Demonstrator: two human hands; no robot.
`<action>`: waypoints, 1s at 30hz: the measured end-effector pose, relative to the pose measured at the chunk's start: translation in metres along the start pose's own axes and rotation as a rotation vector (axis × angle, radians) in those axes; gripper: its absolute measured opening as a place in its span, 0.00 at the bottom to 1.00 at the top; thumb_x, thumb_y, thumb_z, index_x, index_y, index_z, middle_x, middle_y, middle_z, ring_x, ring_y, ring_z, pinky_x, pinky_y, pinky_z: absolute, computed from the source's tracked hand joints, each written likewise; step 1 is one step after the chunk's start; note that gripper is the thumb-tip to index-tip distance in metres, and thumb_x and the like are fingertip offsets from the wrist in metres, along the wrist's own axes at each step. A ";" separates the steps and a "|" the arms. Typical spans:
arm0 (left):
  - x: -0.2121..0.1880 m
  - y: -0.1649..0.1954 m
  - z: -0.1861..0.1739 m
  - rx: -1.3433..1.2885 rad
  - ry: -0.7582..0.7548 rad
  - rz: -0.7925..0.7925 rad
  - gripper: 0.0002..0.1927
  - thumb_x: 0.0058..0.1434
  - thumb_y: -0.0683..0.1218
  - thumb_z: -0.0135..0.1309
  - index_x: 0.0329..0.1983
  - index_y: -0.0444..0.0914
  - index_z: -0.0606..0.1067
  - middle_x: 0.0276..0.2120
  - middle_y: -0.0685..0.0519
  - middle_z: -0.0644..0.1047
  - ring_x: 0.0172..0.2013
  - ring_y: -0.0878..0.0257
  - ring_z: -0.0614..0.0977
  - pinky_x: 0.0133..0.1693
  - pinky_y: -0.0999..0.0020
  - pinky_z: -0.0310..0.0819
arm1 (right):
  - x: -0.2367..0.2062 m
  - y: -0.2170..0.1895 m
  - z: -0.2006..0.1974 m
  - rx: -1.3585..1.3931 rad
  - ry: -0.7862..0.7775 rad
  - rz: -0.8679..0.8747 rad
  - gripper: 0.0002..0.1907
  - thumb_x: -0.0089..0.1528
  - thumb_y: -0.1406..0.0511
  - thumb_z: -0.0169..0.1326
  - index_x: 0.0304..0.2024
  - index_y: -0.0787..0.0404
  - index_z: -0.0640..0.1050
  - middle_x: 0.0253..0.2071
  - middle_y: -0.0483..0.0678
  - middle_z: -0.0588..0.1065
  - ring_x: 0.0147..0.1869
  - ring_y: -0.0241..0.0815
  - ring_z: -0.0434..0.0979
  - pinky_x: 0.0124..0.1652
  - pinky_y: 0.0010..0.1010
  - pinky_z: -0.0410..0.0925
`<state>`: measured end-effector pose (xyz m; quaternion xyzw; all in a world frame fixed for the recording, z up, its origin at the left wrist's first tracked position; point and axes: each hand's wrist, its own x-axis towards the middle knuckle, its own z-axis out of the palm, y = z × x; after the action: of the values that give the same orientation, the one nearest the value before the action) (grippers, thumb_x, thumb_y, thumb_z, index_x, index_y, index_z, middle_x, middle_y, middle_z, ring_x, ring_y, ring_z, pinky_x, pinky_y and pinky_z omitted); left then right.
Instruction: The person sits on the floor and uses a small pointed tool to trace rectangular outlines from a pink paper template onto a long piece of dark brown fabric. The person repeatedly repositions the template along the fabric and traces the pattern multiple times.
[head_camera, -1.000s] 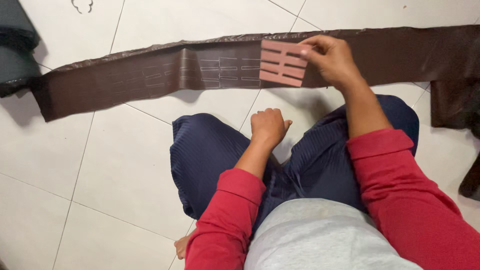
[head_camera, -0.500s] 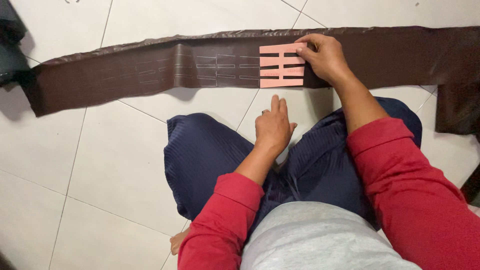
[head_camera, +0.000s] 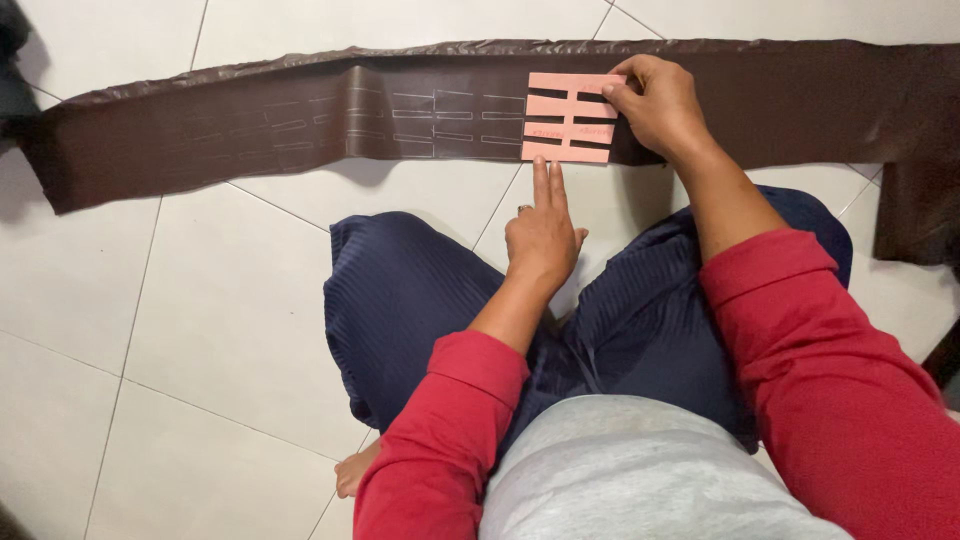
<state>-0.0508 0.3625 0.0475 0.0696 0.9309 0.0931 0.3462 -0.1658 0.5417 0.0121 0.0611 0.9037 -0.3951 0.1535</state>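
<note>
Fingers of the left hand (head_camera: 543, 235) are now stretching toward the template (head_camera: 570, 117); right hand (head_camera: 655, 103) is pinching its right edge, slots running along the strip (head_camera: 300, 125).

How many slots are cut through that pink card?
4, as far as shows. The pink rectangular card template has two slots in an upper row and two in a lower row. The right hand covers its right edge, so more may be hidden.
</note>
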 end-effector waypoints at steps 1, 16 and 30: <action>0.000 0.000 0.001 0.011 0.003 -0.001 0.57 0.57 0.65 0.60 0.77 0.35 0.44 0.77 0.42 0.42 0.42 0.53 0.83 0.32 0.64 0.80 | 0.000 0.000 0.000 -0.006 -0.004 0.007 0.13 0.65 0.63 0.61 0.48 0.65 0.81 0.38 0.51 0.81 0.39 0.39 0.80 0.41 0.31 0.71; 0.003 -0.001 0.006 0.019 0.026 -0.010 0.56 0.58 0.66 0.59 0.76 0.32 0.46 0.76 0.40 0.43 0.39 0.55 0.83 0.30 0.65 0.79 | 0.000 0.003 0.003 -0.040 0.020 -0.021 0.14 0.66 0.62 0.62 0.48 0.65 0.81 0.39 0.53 0.81 0.41 0.43 0.81 0.42 0.34 0.71; 0.005 -0.001 0.007 0.027 -0.003 -0.018 0.57 0.58 0.66 0.59 0.77 0.32 0.45 0.77 0.41 0.41 0.42 0.54 0.83 0.30 0.66 0.78 | -0.001 0.004 0.005 -0.076 0.057 -0.065 0.14 0.66 0.62 0.64 0.49 0.66 0.81 0.38 0.53 0.81 0.39 0.42 0.80 0.40 0.34 0.71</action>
<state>-0.0495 0.3632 0.0390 0.0661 0.9321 0.0774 0.3476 -0.1626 0.5408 0.0070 0.0370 0.9235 -0.3635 0.1171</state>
